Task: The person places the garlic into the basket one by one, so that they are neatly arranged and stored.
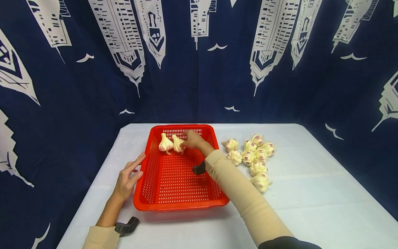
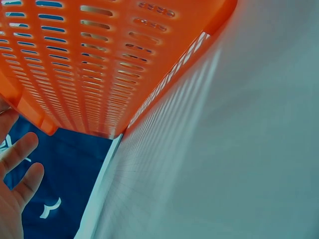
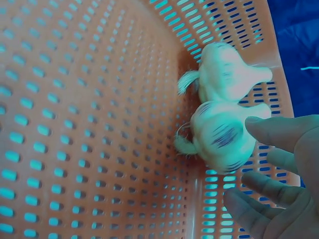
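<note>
Inside the red plastic basket (image 1: 183,180), two garlic bulbs stand side by side near the far wall. The left garlic bulb (image 1: 165,144) has its stem up; the other garlic bulb (image 1: 177,144) is beside my right hand (image 1: 193,141). In the right wrist view, my thumb (image 3: 279,132) reaches the stem of the nearer garlic bulb (image 3: 224,142), and my other fingers are spread apart below it. Whether the thumb touches it I cannot tell. Against the basket's left rim rest the extended fingers of my left hand (image 1: 126,179).
A group of several garlic bulbs (image 1: 258,155) lies on the white table (image 1: 311,193) to the right of the basket. A dark blue curtain (image 1: 199,86) with white building prints hangs behind the table.
</note>
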A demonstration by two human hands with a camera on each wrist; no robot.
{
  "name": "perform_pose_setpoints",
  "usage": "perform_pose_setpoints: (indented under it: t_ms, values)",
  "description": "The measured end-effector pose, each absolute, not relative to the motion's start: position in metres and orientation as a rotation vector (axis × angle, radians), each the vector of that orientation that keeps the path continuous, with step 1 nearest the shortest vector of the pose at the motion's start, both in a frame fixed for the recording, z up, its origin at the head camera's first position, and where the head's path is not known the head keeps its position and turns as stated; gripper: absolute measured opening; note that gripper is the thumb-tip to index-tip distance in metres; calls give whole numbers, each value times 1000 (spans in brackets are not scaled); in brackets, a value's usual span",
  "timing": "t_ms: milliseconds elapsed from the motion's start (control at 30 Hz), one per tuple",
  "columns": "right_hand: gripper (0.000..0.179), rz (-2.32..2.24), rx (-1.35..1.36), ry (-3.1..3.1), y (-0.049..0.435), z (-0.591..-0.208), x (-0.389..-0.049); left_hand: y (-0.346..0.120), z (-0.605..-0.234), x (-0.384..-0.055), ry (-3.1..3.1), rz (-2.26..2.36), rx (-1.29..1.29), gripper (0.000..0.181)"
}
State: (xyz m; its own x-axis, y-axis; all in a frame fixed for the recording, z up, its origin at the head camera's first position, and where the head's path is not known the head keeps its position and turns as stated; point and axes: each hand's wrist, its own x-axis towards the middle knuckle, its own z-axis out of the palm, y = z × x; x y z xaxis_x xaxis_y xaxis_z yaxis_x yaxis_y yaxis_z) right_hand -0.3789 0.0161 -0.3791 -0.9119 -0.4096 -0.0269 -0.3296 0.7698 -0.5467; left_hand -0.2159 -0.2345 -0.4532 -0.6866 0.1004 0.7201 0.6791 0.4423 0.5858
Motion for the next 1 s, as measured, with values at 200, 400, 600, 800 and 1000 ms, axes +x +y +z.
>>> perform_pose_setpoints:
  t_ms: [200, 400, 600, 800, 1000]
  values:
    - [57, -988, -536, 2823, 22, -371, -379, -233, -452, -216, -2088, -1237, -653, 52]
    - [53, -1184, -444, 2782, 32, -360, -375, -233, -453, -217, -2082, -1238, -650, 52]
    - [51, -1267, -490, 2728, 43, -350, -372, -235, -453, -215, -2115, -1234, -657, 51]
    - [48, -1308, -505, 2719, 55, -340, -366, -235, -452, -214, -2117, -1226, -666, 51]
    - [45, -1334, -506, 2748, 66, -332, -360, -232, -453, -214, -2081, -1254, -642, 52]
